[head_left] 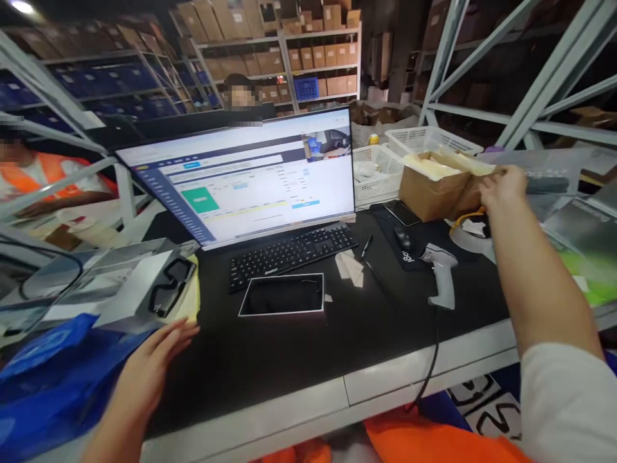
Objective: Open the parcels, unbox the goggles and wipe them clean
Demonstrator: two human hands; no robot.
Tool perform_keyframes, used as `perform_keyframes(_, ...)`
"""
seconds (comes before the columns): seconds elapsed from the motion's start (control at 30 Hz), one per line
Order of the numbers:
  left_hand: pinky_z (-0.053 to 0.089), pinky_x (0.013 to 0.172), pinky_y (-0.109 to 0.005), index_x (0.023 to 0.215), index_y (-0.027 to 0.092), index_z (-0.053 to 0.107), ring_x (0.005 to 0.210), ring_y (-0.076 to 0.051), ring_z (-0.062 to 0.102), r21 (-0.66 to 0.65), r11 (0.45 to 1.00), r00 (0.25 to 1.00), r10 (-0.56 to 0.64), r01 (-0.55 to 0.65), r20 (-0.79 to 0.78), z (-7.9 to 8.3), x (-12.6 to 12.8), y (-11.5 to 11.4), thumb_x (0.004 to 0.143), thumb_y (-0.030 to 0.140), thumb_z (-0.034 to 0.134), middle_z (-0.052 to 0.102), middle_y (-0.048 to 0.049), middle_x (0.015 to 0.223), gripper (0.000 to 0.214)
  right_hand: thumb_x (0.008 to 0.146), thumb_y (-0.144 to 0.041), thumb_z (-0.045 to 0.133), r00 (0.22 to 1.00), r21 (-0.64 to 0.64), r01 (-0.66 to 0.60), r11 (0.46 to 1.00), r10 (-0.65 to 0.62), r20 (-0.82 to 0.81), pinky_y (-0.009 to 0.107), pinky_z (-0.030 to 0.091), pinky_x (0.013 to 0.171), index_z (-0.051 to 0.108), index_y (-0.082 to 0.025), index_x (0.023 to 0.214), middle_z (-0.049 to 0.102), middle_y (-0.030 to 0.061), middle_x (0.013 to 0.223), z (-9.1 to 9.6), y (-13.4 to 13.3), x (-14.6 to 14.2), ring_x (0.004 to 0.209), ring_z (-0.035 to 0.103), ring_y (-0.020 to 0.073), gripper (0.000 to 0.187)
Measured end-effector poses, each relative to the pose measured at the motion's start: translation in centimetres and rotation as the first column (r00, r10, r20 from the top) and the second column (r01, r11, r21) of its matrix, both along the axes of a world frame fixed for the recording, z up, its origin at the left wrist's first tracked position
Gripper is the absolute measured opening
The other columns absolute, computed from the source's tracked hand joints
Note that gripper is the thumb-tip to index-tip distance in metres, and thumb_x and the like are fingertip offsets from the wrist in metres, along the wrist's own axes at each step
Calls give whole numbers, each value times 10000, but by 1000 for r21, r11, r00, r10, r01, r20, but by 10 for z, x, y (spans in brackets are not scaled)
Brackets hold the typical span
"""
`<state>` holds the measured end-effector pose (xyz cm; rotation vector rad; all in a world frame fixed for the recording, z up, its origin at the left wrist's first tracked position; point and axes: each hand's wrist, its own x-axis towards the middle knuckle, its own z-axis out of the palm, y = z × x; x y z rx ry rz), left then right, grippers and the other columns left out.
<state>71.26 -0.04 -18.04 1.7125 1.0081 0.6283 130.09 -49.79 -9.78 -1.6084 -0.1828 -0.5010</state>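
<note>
My right hand reaches far right and its fingers close on the edge of an open cardboard box that holds pale yellow packing. My left hand lies flat with fingers stretched out on the black desk, beside a blue plastic bag and a pile of clear-wrapped boxes. Between the hands sit a monitor, a black keyboard and a dark tray with a white rim.
A grey barcode scanner, a mouse, a pen and paper scraps lie right of the keyboard. White baskets stand behind the box. Two other people sit beyond the monitor and at far left. Shelving with cartons fills the background.
</note>
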Motion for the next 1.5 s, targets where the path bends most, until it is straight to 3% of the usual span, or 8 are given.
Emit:
perform_keyframes(0.13, 501, 1107, -591, 1116, 203, 731, 1260, -386, 650, 40, 978, 978, -203, 206, -55, -2, 61, 0, 632, 711, 766, 734, -153, 1257, 702, 948, -234, 533, 893, -64, -379, 923, 347, -285, 317, 534, 758, 697, -142, 1060, 724, 167, 1166, -43, 67, -109, 839, 712, 159, 220)
perform_keyframes(0.27, 383, 1208, -533, 1357, 181, 634, 1413, -365, 524, 59, 930, 928, -366, 362, 74, -30, 101, -5, 714, 705, 705, 583, -179, 1487, 832, 830, -323, 708, 716, -317, -693, 647, 566, -409, 390, 529, 964, 769, -195, 921, 778, 96, 1022, -76, 128, -234, 981, 723, 242, 168)
perform_keyframes(0.43, 295, 1263, -481, 1485, 192, 540, 1499, -351, 417, 1, 849, 835, -520, 529, 181, -71, 101, -11, 797, 711, 651, 494, -147, 1579, 870, 910, -478, 613, 655, -546, -748, 377, 551, -517, 489, 497, 1077, 663, -178, 1352, 710, 159, 1292, -101, 172, -330, 1140, 692, 314, 536)
perform_keyframes(0.67, 165, 1276, -611, 1659, 249, 86, 1569, -394, 221, 365, 732, 756, -646, 575, 104, -83, 77, -10, 665, 661, 849, 223, -204, 1663, 1318, 983, -510, 476, 606, -350, -794, 497, 687, -400, 544, 485, 1121, 587, -282, 1421, 649, 53, 1416, -131, 220, -351, 1290, 622, 297, 506)
perform_keyframes(0.83, 272, 1253, -587, 1635, 292, 194, 1474, -383, 348, 690, 597, 797, -602, 409, 48, -51, 60, -21, 627, 597, 912, 314, -156, 1497, 1275, 881, -443, 662, 768, -558, -536, 634, 640, -10, 587, 267, 1269, 541, -238, 1449, 422, 117, 1617, -95, 251, -360, 1531, 340, 342, 616)
perform_keyframes(1.03, 391, 1164, -611, 1645, 340, 87, 1391, -383, 400, 841, 443, 766, -640, 312, 53, -46, 56, -34, 678, 613, 878, 342, -161, 1476, 1278, 863, -321, 677, 485, -784, -506, 360, 870, 86, 654, 288, 1237, 718, -257, 1138, 490, 91, 1566, -53, 295, -406, 1548, 297, 367, 285)
perform_keyframes(1.2, 362, 1171, -652, 1646, 326, 60, 1388, -406, 412, 816, 460, 789, -615, 350, 8, -47, 58, -30, 649, 570, 911, 355, -177, 1486, 1334, 764, -261, 691, 558, -815, -489, 311, 830, -19, 798, 203, 1164, 661, -232, 1219, 408, 139, 1624, -61, 316, -415, 1548, 265, 428, 456)
perform_keyframes(1.5, 354, 1223, -568, 1602, 336, 296, 1417, -358, 416, 631, 630, 804, -594, 452, 17, -45, 56, -13, 694, 548, 884, 362, -123, 1448, 1103, 778, -219, 522, 471, -373, -831, 412, 879, -77, 490, 355, 1200, 696, -266, 958, 639, 14, 1422, -41, 285, -340, 1399, 520, 282, 255)
